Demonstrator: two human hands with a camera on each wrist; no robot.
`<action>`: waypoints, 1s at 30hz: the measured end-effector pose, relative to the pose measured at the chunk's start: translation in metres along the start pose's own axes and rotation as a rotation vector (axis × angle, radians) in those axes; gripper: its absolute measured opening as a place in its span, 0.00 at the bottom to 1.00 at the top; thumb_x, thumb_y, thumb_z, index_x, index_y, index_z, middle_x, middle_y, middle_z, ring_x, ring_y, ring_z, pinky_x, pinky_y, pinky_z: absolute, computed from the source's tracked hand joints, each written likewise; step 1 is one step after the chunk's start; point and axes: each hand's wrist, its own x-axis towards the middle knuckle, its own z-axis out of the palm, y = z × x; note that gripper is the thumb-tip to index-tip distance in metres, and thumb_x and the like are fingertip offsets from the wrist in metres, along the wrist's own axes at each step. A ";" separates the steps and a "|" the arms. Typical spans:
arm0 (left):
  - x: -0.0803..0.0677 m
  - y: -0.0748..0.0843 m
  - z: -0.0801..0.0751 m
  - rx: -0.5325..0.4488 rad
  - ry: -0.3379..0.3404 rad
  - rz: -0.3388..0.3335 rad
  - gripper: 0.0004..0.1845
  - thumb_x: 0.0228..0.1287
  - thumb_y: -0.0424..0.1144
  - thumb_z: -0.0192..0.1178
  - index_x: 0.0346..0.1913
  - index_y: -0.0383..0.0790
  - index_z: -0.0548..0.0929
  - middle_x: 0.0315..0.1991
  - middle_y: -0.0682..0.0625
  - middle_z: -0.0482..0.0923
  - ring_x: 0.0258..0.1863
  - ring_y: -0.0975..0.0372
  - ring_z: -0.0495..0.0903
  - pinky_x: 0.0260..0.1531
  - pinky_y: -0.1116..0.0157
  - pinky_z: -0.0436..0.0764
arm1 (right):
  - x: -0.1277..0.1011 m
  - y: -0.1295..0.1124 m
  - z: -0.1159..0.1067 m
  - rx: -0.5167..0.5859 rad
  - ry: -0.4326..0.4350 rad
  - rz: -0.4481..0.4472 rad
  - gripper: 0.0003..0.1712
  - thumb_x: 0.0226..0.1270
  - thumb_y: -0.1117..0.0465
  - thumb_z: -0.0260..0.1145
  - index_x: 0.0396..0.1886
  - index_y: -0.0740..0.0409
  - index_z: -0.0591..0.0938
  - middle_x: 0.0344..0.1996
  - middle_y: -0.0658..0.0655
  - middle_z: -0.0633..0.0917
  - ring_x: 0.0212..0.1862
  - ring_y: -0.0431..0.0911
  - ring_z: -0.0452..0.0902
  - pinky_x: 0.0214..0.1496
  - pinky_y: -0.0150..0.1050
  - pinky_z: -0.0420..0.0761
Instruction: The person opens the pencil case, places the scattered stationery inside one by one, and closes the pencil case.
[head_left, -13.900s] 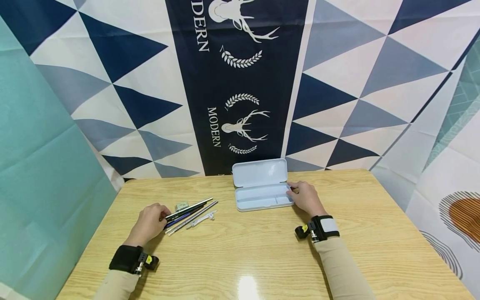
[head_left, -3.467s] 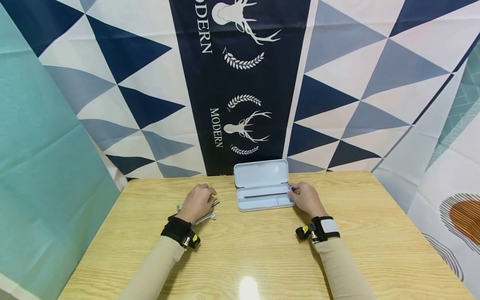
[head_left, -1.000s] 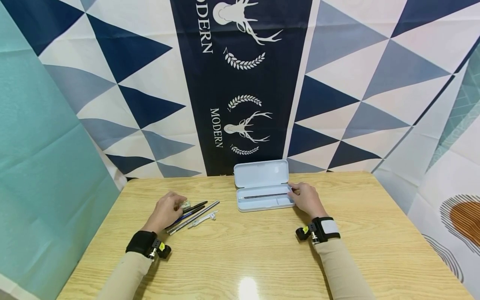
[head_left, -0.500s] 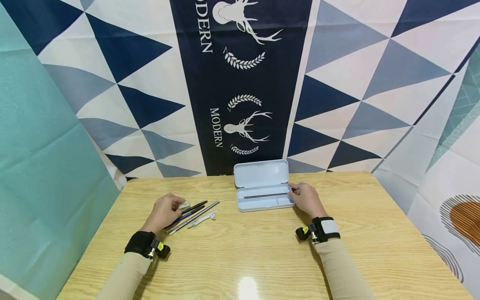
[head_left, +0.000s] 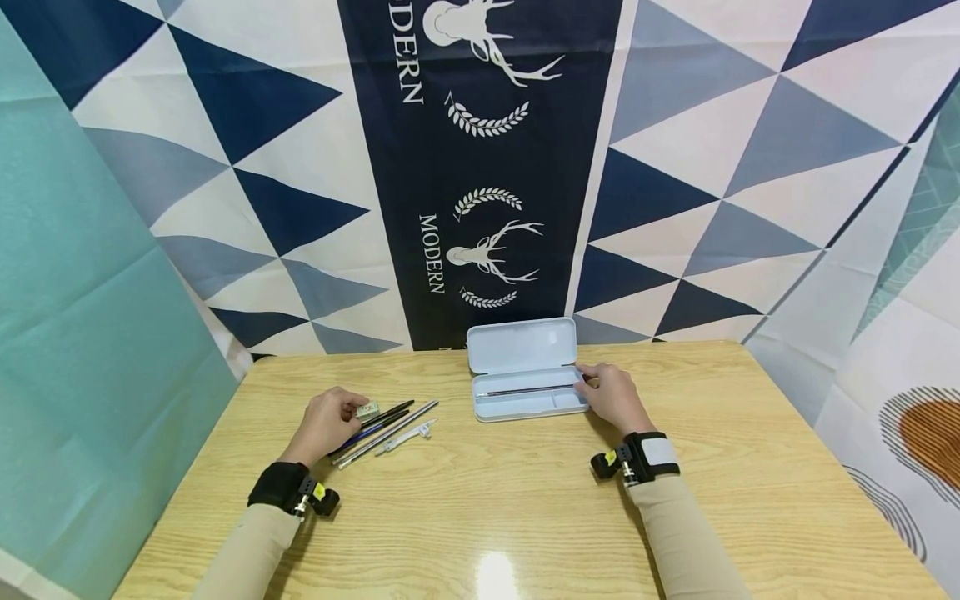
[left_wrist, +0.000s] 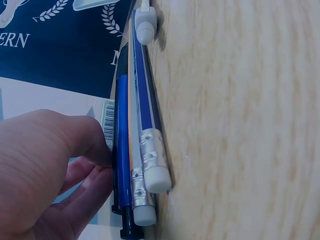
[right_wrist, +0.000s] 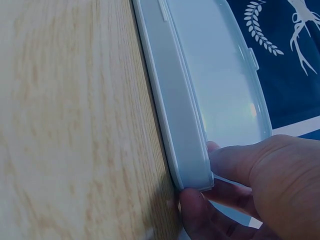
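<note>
A pale blue pencil case [head_left: 525, 392] lies open at the far middle of the wooden table [head_left: 525, 500], its lid stood up against the backdrop and one dark pen [head_left: 528, 389] laid lengthwise in the tray. The case's right end is held by the right hand [head_left: 611, 396] — in the right wrist view the thumb and fingers [right_wrist: 235, 165] are seen curled round the corner of the tray [right_wrist: 175, 115].

To the left, well apart from the case, a small bundle of pens and pencils [head_left: 382, 421] lies slanted on the table, with a white clip-like piece [head_left: 408, 437] just beside it. The bundle's near end is touched by the left hand [head_left: 330, 421]; a small barcoded eraser [head_left: 367, 409] is seen at its fingertips. In the left wrist view the thumb [left_wrist: 75, 140] is pressed against a blue pen [left_wrist: 121, 150], beside two eraser-tipped pencils [left_wrist: 147, 150] — whether anything is actually pinched cannot be told.
</note>
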 end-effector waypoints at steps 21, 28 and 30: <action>0.002 0.001 -0.002 0.030 0.007 0.006 0.18 0.73 0.22 0.64 0.63 0.31 0.90 0.57 0.33 0.86 0.49 0.49 0.87 0.55 0.49 0.88 | 0.001 -0.001 0.000 -0.001 -0.004 0.023 0.25 0.83 0.63 0.70 0.74 0.67 0.83 0.59 0.76 0.87 0.48 0.57 0.86 0.42 0.40 0.80; 0.009 0.008 -0.012 -0.008 -0.009 -0.019 0.20 0.71 0.22 0.64 0.63 0.30 0.90 0.60 0.30 0.85 0.53 0.43 0.90 0.53 0.48 0.92 | 0.001 -0.001 0.000 0.004 -0.007 0.020 0.25 0.83 0.63 0.71 0.74 0.67 0.83 0.58 0.76 0.87 0.47 0.57 0.86 0.39 0.38 0.79; 0.012 0.009 -0.015 -0.012 -0.008 -0.022 0.20 0.71 0.22 0.64 0.63 0.30 0.90 0.61 0.29 0.85 0.54 0.41 0.90 0.53 0.48 0.92 | 0.001 -0.001 0.000 0.004 -0.008 0.022 0.25 0.83 0.63 0.71 0.74 0.67 0.83 0.59 0.76 0.87 0.47 0.56 0.86 0.40 0.38 0.79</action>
